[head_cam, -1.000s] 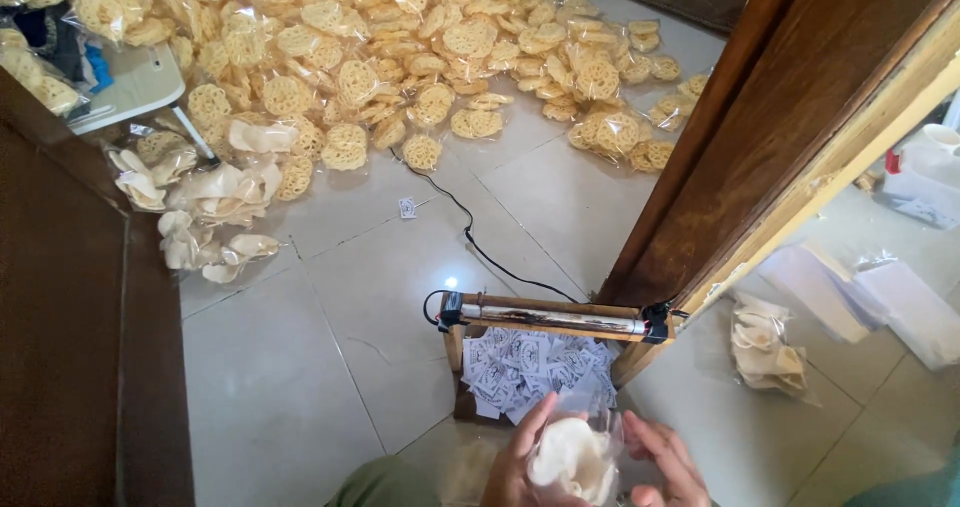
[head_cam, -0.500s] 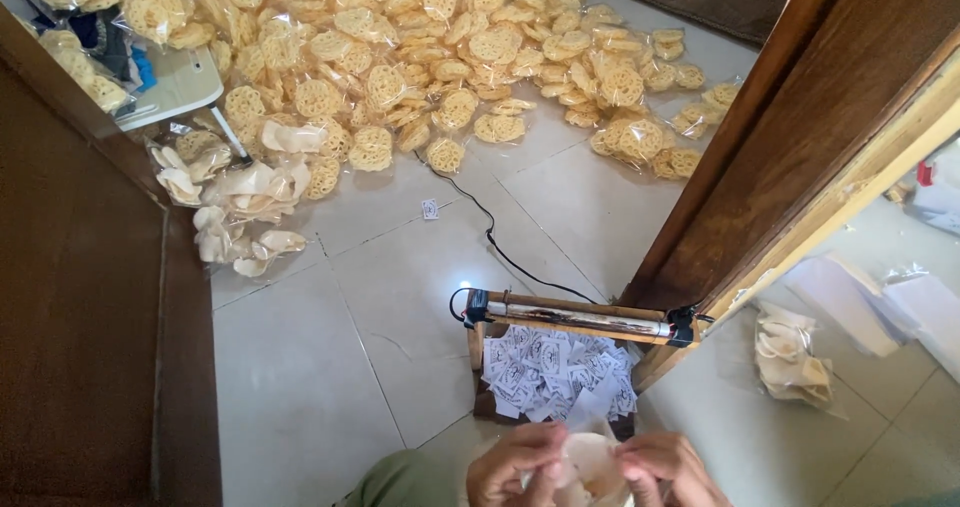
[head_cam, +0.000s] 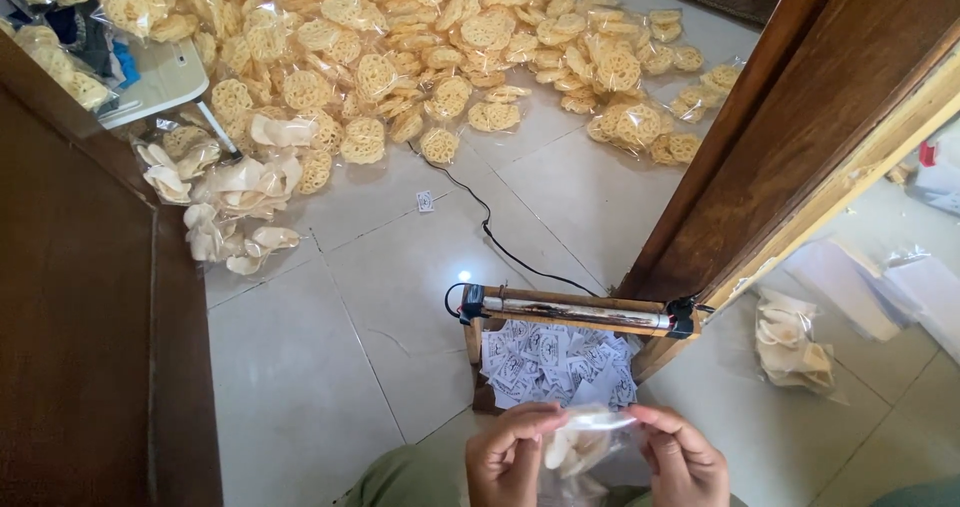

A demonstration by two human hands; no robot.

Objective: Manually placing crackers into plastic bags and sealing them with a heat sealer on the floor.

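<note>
I'm on the tiled floor (head_cam: 560, 187) of a home used as a small snack-packing workshop. Clear bags of round crackers (head_cam: 400, 47) heap across the top of the frame, a bar-shaped heat sealer (head_cam: 575, 312) stands at lower centre over loose paper labels (head_cam: 550, 362), and a wooden door frame (head_cam: 790, 147) rises at right.

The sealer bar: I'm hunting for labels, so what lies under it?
Under the sealer bar lies a pile of small printed paper slips. Its near edge is hidden by both hands' clear bag.
</note>
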